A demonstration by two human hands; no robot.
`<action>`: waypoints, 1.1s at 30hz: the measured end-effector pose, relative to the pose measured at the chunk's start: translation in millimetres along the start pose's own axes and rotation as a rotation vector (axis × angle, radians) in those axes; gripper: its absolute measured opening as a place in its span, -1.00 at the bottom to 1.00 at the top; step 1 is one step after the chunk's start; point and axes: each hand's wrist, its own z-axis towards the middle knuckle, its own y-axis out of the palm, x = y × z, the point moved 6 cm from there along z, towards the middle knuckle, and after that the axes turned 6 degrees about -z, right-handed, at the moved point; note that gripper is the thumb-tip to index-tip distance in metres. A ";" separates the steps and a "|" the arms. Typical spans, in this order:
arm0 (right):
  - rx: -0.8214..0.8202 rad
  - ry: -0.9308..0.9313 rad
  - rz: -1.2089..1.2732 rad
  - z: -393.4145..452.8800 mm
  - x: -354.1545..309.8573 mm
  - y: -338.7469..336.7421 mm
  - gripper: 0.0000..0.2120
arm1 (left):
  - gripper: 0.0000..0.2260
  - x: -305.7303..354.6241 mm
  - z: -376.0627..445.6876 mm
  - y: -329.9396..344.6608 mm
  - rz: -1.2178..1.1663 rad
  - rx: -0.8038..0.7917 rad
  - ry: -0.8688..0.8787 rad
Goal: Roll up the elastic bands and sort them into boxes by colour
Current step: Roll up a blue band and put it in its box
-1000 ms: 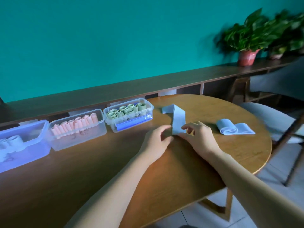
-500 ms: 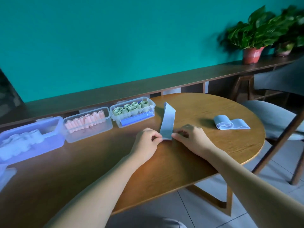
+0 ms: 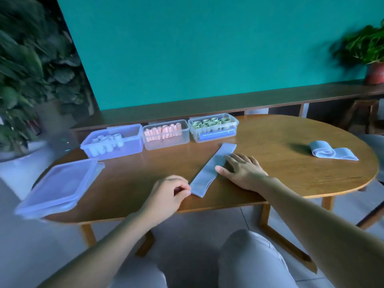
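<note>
Here's the flat pale blue elastic band [image 3: 212, 168], laid out in a long diagonal strip on the oval wooden tabletop [image 3: 291, 179], its near end close to the front edge and its far end pointing toward the boxes. The right hand [image 3: 242, 170] lies spread, fingers straight, resting just beside the band's middle with the fingertips on or at its edge; it looks to be pinning the strip down. The left hand [image 3: 166, 194] sits at the near end with fingers curled, thumb and forefinger together right by the band's corner, though from this angle I cannot tell whether they actually pinch the fabric or merely touch it. Along the back of the tabletop stand three clear plastic boxes: the blue-tinted box of pale rolls [image 3: 113, 141] on the left, the box of pink rolls [image 3: 166, 134] in the middle, the box of green rolls [image 3: 213, 126] on the right. A blue-tinted plastic lid [image 3: 60, 186] lies at the near left, and a second, half-rolled pale blue band [image 3: 332, 151] waits well apart on the right. Now, this band reads as light, soft and limp, a floppy stretch fabric with no stiffness of its own, so it should curl easily but also spring loose or skew if let go. The sensible place to take it is the near short end, pinched across its full width, rolling away while the other hand keeps the strip straight.
</note>
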 end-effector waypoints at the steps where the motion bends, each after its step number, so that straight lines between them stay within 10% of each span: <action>1: -0.003 -0.017 -0.006 4.4 -8.0 1.2 -0.08 | -0.96 -3.2 -8.4 -6.8 0.010 0.003 0.001; 26: -0.046 -0.385 0.070 103.9 -132.5 20.9 0.05 | -0.84 -12.4 -47.2 -23.5 0.001 0.208 0.022; 33: 0.108 -0.447 0.402 30.0 -114.8 2.3 -0.35 | -0.80 -15.1 -46.7 -21.7 -0.016 0.220 0.003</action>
